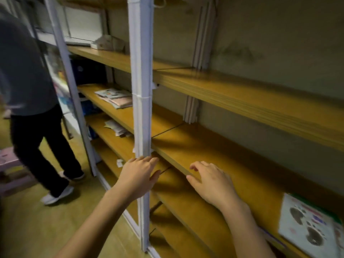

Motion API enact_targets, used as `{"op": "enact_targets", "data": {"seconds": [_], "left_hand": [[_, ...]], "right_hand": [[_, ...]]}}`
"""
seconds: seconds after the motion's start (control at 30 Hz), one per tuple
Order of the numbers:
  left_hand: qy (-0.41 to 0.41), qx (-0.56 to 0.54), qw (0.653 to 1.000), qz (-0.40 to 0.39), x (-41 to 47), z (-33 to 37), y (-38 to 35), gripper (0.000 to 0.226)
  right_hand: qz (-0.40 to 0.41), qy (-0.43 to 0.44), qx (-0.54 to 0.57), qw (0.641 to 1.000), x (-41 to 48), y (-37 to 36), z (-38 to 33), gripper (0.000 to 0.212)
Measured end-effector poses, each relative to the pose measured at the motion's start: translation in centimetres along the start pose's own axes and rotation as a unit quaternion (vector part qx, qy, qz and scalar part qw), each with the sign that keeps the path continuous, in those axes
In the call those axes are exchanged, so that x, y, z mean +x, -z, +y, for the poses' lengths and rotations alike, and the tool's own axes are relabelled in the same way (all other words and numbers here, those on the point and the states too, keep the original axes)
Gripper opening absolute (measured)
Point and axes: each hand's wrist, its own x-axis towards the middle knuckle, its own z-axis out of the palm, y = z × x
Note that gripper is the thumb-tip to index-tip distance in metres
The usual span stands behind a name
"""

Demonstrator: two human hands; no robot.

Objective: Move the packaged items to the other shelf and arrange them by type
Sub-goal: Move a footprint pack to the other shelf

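Both of my hands reach toward a wooden shelving unit and hold nothing. My left hand (pixel 138 176) is open with spread fingers in front of the white upright post (pixel 141 90). My right hand (pixel 210 180) is open, palm down, over the front edge of a wooden shelf board (pixel 232 164). A flat white package (pixel 307 226) with dark round shapes and pink print lies on that board at the far right. Further left, flat packaged items (pixel 115 97) lie stacked on the middle shelf, and loose paper packets (pixel 116 127) lie on the shelf below.
Another person (pixel 28 90) in a grey top and dark trousers walks on the wooden floor at the left. A white box (pixel 107 42) sits on the upper left shelf. Blue crates (pixel 87 71) stand behind the left bay. A pink stool (pixel 9 162) is at the far left.
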Motion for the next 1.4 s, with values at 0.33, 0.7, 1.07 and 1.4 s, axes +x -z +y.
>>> {"op": "enact_targets", "data": {"seconds": [0.33,0.7,1.07,1.4], "left_hand": [[0.040,0.053,0.998,0.009,-1.4,-16.7,2.4,0.038],[0.056,0.075,0.995,0.015,-0.5,-31.5,3.8,0.037],[0.036,0.068,0.997,0.009,7.5,-41.1,2.4,0.039],[0.019,0.057,0.998,-0.007,19.3,-51.7,1.2,0.040]], "right_hand": [[0.005,0.064,-0.005,0.998,10.5,-4.9,-14.8,0.038],[0.003,0.068,-0.007,0.998,19.3,-8.8,-25.6,0.038],[0.019,0.040,-0.020,0.999,32.0,-11.0,-29.5,0.038],[0.007,-0.053,0.013,0.998,48.2,-12.5,-31.5,0.040]]}}
